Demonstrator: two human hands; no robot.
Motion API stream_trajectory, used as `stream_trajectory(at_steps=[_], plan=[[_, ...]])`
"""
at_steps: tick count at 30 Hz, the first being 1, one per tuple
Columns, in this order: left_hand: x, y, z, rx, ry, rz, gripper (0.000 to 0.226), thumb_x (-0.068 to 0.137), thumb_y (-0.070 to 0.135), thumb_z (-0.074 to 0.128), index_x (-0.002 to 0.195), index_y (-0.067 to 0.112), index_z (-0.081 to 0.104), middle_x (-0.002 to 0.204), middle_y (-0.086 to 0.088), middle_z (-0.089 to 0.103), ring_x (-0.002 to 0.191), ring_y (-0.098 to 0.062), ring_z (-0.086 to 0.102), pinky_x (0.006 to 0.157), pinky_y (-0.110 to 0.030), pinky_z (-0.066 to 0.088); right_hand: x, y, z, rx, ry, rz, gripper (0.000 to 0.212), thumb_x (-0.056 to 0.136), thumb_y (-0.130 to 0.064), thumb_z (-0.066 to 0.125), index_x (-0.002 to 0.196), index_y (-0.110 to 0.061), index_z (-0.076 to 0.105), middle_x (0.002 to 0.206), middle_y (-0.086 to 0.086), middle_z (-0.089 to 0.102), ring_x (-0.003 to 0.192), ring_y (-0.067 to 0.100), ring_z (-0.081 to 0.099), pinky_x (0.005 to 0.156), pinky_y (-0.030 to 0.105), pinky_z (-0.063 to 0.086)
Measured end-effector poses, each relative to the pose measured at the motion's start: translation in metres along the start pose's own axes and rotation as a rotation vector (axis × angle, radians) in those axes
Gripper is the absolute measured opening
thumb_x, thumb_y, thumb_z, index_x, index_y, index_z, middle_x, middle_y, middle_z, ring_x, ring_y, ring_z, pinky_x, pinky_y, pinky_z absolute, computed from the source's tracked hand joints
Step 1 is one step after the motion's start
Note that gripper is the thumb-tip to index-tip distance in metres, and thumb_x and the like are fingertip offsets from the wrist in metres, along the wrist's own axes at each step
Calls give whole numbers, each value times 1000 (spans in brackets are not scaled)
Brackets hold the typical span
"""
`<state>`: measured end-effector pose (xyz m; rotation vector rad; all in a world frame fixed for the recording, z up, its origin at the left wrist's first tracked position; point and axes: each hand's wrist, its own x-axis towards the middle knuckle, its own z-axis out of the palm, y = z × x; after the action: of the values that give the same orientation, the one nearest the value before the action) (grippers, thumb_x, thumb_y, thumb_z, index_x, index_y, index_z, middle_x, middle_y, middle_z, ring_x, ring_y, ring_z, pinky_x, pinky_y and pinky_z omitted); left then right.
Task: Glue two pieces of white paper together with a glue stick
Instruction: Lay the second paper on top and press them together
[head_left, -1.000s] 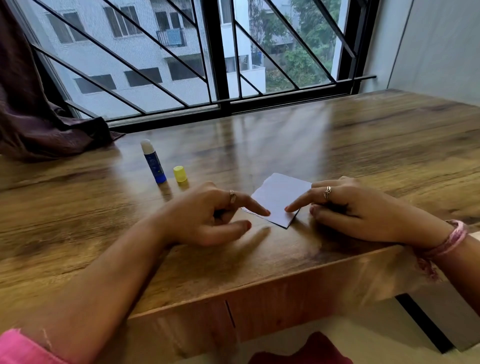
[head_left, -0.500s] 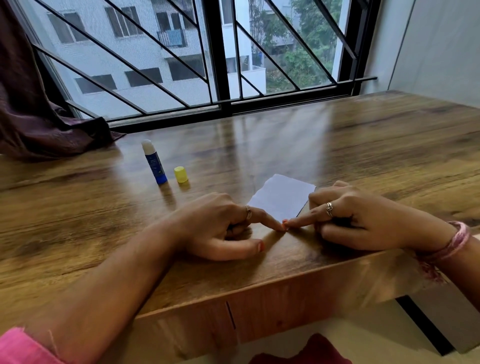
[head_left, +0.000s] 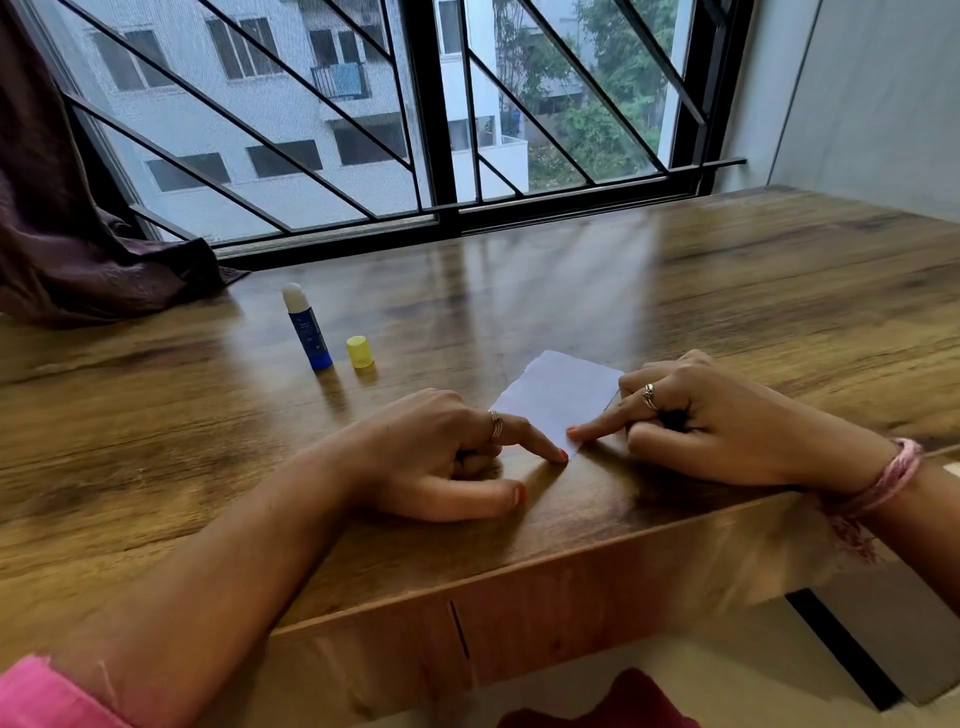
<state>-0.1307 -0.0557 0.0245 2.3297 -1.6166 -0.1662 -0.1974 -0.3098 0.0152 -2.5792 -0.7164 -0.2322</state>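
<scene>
Both index fingertips have slid down the white paper (head_left: 558, 402) since a moment ago, when they pressed nearer its middle; now they sit close together at its near corner. From where I stand, the left hand (head_left: 447, 457) rests on the wooden surface (head_left: 727, 312) with its index finger stretched out, the tip on the paper's lowest corner, the thumb lying flat toward the surface's near edge and the other fingers tucked under; it holds nothing. The right hand (head_left: 696, 421) does much the same from the other side: index finger extended and pressing the paper's near right edge, remaining fingers curled in, nothing gripped. Each hand wears a ring, and a pink thread band (head_left: 893, 473) circles the right wrist.

The paper lies flat near the front edge of the surface, turned so one corner points toward the person. I cannot tell whether it is one sheet or two stacked.

Well to the left and farther back, the glue stick (head_left: 306, 327) stands upright with its white tip exposed, and its yellow cap (head_left: 359, 352) stands just beside it on the right, apart. A dark curtain (head_left: 78, 234) bunches at the far left corner beneath the barred window (head_left: 415, 104). A pink sleeve (head_left: 36, 696) shows at the lower left.
</scene>
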Motion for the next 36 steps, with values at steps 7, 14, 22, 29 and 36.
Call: stream_trajectory(at_steps=[7, 14, 22, 29, 36], plan=[[0, -2, 0, -11, 3, 1, 37, 89, 35, 53, 125, 41, 55, 47, 4, 33, 44, -14, 39, 51, -18, 27, 0, 15, -6, -125, 53, 54, 30, 86, -28, 58, 109, -45, 67, 65, -15, 54, 58, -1, 54, 59, 24, 37], [0, -2, 1, -28, 14, 23, 37, 90, 33, 53, 126, 38, 55, 46, 5, 32, 43, -13, 38, 50, -17, 27, 0, 35, -23, -221, 68, 180, 33, 88, -22, 58, 113, -42, 65, 58, -12, 43, 64, -15, 50, 61, 26, 30], [-4, -7, -5, -105, 16, -14, 34, 88, 21, 56, 120, 31, 62, 46, 2, 33, 41, -15, 35, 48, -21, 28, -4, 33, -22, -190, 100, 71, 32, 86, -16, 63, 107, -38, 70, 69, -16, 51, 57, -1, 53, 65, 19, 31], [-15, -18, -17, -81, 108, -80, 21, 87, 34, 51, 97, 46, 66, 46, -2, 37, 40, -14, 37, 44, -32, 36, -17, 15, -20, -136, 97, 6, 25, 79, -32, 55, 92, -39, 75, 73, -20, 55, 62, 4, 56, 74, 33, 42], [-15, -23, -18, 75, 199, -191, 45, 83, 50, 36, 104, 29, 70, 40, 7, 33, 40, -14, 42, 46, -27, 35, -22, 8, -15, 111, -12, -57, 36, 80, -29, 48, 105, -42, 71, 73, -7, 55, 59, 14, 55, 55, 37, 46]])
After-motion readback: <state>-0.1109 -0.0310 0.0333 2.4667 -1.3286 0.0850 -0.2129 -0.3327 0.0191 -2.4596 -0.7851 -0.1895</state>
